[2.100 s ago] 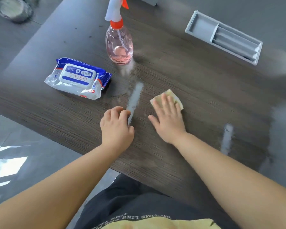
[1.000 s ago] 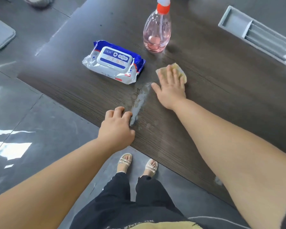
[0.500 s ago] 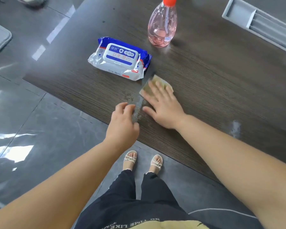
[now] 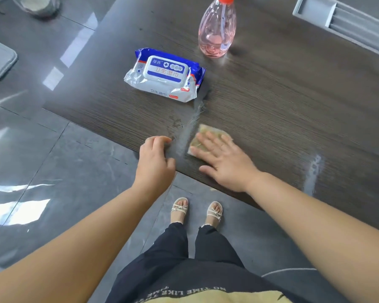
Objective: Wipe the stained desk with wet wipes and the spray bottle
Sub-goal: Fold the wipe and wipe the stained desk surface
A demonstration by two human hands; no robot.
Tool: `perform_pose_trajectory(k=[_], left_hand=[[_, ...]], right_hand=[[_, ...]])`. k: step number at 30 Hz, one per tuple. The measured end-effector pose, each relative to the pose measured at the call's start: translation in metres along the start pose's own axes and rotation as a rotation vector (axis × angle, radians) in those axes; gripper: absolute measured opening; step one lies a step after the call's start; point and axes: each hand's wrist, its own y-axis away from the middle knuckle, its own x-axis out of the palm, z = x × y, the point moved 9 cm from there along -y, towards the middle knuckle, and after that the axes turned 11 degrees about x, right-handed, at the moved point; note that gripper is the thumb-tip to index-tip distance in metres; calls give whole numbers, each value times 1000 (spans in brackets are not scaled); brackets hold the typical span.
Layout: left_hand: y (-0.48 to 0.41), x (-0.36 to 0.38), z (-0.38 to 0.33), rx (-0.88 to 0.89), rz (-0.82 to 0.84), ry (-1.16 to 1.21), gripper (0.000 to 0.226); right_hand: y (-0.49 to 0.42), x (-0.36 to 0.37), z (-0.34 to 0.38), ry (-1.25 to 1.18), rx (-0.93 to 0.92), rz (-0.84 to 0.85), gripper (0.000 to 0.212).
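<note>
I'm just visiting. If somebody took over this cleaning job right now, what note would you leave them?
Left hand: holds nothing, curled fingers resting at the near edge of the desk.
Right hand: flat, pressing a yellowed wipe onto the desk.
The wipes pack lies beyond the hands, lid closed. The spray bottle stands upright behind it.
Done: a wipe is out and in use, and the desk is wet.
Left: the wet streak beside the wipe and a second wet patch to the right probably need wiping.
</note>
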Motion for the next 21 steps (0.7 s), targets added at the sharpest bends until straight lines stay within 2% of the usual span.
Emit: perform_pose_trajectory(k=[3, 5, 6, 8, 11, 13, 15, 18, 21], left_hand=[[5, 2, 2, 21, 11, -2, 43], [8, 6, -1, 49, 26, -27, 41], [10, 9, -3, 64, 34, -38, 41], [10, 12, -7, 86, 53, -56, 41], [11, 18, -12, 117, 80, -104, 33], [10, 22, -17, 151, 98, -129, 35], [12, 28, -22, 165, 122, -136, 37], [16, 35, -30, 177, 135, -137, 40], [19, 45, -45, 214, 187, -147, 41]], right_hand=[[-4, -3, -40, -33, 333, -13, 70], [-7, 0, -24, -96, 491, -23, 66], [-7, 3, -2, -96, 460, -44, 64], [0, 6, 43, -48, 277, -94, 63], [32, 16, 31, 6, 126, -110, 55], [52, 14, -11, 15, 220, -184, 53], [64, 10, -47, -41, 443, -210, 58], [60, 16, -31, -151, 663, -205, 65], [56, 19, 24, -109, 463, -169, 62]])
